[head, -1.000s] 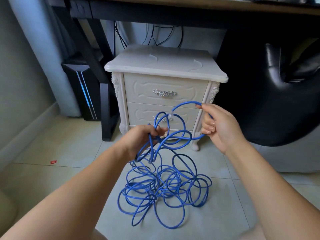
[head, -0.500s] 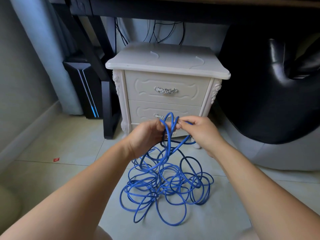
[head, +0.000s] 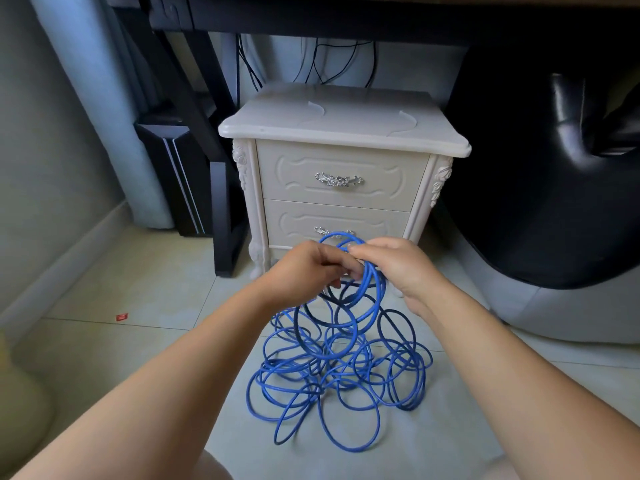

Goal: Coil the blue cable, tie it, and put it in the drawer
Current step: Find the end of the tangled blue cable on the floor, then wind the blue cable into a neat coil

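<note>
My right hand (head: 398,268) has carried a fresh loop to my left hand (head: 308,268), both gripping the cable (head: 332,368), mostly heaped on the floor (head: 138,341) near the closed drawer (head: 332,220); I'd match each loop's size.

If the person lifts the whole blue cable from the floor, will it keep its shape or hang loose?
Probably floppy: the blue cable sags from the left hand and right hand into loose loops on the floor. It likely springs a little, since the loops lie round, so an untied coil may open. It seems light, being thin.
</note>
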Demonstrator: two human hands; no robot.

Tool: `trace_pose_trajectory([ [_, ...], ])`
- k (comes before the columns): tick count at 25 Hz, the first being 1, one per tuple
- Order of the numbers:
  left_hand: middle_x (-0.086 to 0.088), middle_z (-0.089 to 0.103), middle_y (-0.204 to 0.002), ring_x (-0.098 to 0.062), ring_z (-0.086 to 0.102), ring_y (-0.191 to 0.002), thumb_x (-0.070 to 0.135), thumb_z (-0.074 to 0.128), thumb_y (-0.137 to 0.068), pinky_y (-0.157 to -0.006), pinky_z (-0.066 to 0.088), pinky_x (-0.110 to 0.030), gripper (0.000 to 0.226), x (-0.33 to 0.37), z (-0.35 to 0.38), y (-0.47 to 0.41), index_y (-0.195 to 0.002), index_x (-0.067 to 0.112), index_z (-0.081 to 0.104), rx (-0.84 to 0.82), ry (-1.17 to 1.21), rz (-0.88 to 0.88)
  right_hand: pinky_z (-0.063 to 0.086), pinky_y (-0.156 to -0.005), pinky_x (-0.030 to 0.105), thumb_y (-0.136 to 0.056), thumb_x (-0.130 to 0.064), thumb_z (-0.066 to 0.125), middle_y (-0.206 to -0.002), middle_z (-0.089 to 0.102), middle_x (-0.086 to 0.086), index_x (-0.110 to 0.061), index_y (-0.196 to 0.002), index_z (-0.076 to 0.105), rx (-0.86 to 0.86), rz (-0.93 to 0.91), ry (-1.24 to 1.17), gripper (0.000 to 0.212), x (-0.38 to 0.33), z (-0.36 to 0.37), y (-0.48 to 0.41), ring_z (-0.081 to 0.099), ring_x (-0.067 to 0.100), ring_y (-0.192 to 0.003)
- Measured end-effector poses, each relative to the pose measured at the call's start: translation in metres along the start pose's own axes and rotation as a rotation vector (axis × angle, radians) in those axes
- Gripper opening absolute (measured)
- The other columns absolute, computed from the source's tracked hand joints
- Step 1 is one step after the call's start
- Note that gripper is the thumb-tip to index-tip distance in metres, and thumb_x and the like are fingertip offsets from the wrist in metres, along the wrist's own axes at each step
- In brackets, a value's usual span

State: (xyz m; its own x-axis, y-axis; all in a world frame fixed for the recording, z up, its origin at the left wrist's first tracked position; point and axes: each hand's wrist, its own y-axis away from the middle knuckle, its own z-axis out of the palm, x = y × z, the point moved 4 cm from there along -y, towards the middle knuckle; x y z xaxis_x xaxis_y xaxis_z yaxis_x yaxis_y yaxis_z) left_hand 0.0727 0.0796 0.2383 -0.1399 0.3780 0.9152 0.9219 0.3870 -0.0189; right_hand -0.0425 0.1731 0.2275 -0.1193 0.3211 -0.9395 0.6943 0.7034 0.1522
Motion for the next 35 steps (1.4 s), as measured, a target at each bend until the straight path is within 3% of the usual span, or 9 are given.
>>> trace_pose_trajectory([
  [3, 0.007, 0.07, -0.081, 0.003, 0.053, -0.063, -0.007, 0.053, -0.095, -0.067, 0.042, -0.013, 0.02, 0.0, -0.009, 0.002, -0.094, 0.001, 0.072, 0.022, 0.066, 0.063, 0.04, -0.061, 0.023, -0.088, -0.032, 0.07, -0.07, 0.069, -0.001, -0.016, -0.073, 0.07, 0.036, 0.037, 0.052, 0.022, 0.006, -0.008, -0.005, 0.061, 0.013, -0.071],
  [8, 0.004, 0.069, -0.078, -0.008, 0.037, -0.058, -0.002, 0.05, -0.096, -0.054, 0.03, -0.019, 0.023, 0.01, -0.032, 0.003, -0.105, 0.016, 0.063, 0.117, 0.54, 0.106, 0.052, -0.059, 0.03, -0.097, -0.013, 0.055, -0.088, 0.065, 0.016, -0.01, -0.08, 0.06, 0.181, 0.176, -0.097, 0.017, 0.027, -0.031, -0.018, 0.065, 0.027, -0.065],
  [13, 0.007, 0.065, -0.077, -0.009, 0.025, -0.059, 0.003, 0.047, -0.098, -0.06, 0.022, -0.025, 0.025, -0.011, -0.073, 0.01, -0.112, 0.014, 0.065, 0.319, 0.633, 0.053, 0.057, -0.076, 0.048, -0.099, -0.019, 0.055, -0.083, 0.066, 0.017, -0.011, -0.082, 0.057, 0.274, 0.241, -0.026, 0.019, 0.054, -0.066, -0.022, 0.07, 0.03, -0.074],
  [17, 0.007, 0.063, -0.079, -0.01, 0.026, -0.06, 0.005, 0.047, -0.098, -0.057, 0.025, -0.021, 0.025, -0.014, -0.076, 0.01, -0.113, 0.015, 0.065, 0.338, 0.655, 0.038, 0.044, -0.069, 0.028, -0.092, -0.015, 0.06, -0.093, 0.061, 0.01, -0.01, -0.097, 0.065, 0.322, 0.149, 0.376, 0.008, 0.036, -0.059, -0.014, 0.061, 0.029, -0.087],
  [19, 0.006, 0.064, -0.079, -0.01, 0.027, -0.059, 0.005, 0.048, -0.097, -0.057, 0.027, -0.021, 0.025, -0.008, -0.069, 0.009, -0.111, 0.016, 0.066, 0.302, 0.627, 0.021, 0.035, -0.084, 0.019, -0.087, -0.008, 0.063, -0.123, 0.053, 0.002, -0.018, -0.135, 0.053, 0.25, -0.043, 0.322, 0.05, 0.013, -0.039, -0.01, 0.053, 0.021, -0.117],
  [21, 0.006, 0.065, -0.078, -0.01, 0.027, -0.058, 0.005, 0.047, -0.097, -0.057, 0.027, -0.021, 0.024, -0.003, -0.058, 0.007, -0.109, 0.016, 0.065, 0.258, 0.619, 0.018, 0.032, -0.092, 0.015, -0.087, -0.008, 0.065, -0.135, 0.048, -0.011, -0.034, -0.142, 0.044, 0.022, -0.185, 0.148, 0.065, -0.006, -0.006, -0.001, 0.045, 0.006, -0.128],
  [25, 0.005, 0.065, -0.076, -0.009, 0.028, -0.058, 0.006, 0.047, -0.097, -0.059, 0.025, -0.023, 0.024, -0.005, -0.049, 0.005, -0.108, 0.016, 0.065, 0.205, 0.665, -0.039, 0.041, -0.091, 0.026, -0.097, -0.021, 0.059, -0.107, 0.07, -0.006, -0.03, -0.094, 0.064, -0.096, -0.202, 0.054, 0.01, -0.005, 0.023, -0.002, 0.061, 0.01, -0.101],
  [29, 0.003, 0.066, -0.072, -0.009, 0.033, -0.057, 0.024, 0.052, -0.1, -0.06, 0.028, -0.022, 0.019, -0.02, -0.048, 0.009, -0.106, 0.022, 0.069, 0.21, 0.428, -0.124, 0.046, -0.077, 0.023, -0.101, -0.019, 0.051, -0.056, 0.059, -0.009, -0.026, -0.092, 0.068, -0.049, -0.242, -0.009, 0.02, -0.006, 0.01, -0.005, 0.063, 0.017, -0.08],
  [35, 0.004, 0.053, -0.065, -0.006, 0.044, -0.054, 0.04, 0.053, -0.098, -0.059, 0.043, -0.025, 0.03, -0.006, -0.032, 0.007, -0.083, 0.018, 0.067, 0.26, 0.035, -0.042, 0.04, -0.067, 0.025, -0.099, -0.024, 0.052, -0.082, 0.065, -0.003, -0.031, -0.116, 0.069, -0.027, -0.462, 0.514, 0.025, -0.037, 0.016, 0.011, 0.053, 0.016, -0.074],
])
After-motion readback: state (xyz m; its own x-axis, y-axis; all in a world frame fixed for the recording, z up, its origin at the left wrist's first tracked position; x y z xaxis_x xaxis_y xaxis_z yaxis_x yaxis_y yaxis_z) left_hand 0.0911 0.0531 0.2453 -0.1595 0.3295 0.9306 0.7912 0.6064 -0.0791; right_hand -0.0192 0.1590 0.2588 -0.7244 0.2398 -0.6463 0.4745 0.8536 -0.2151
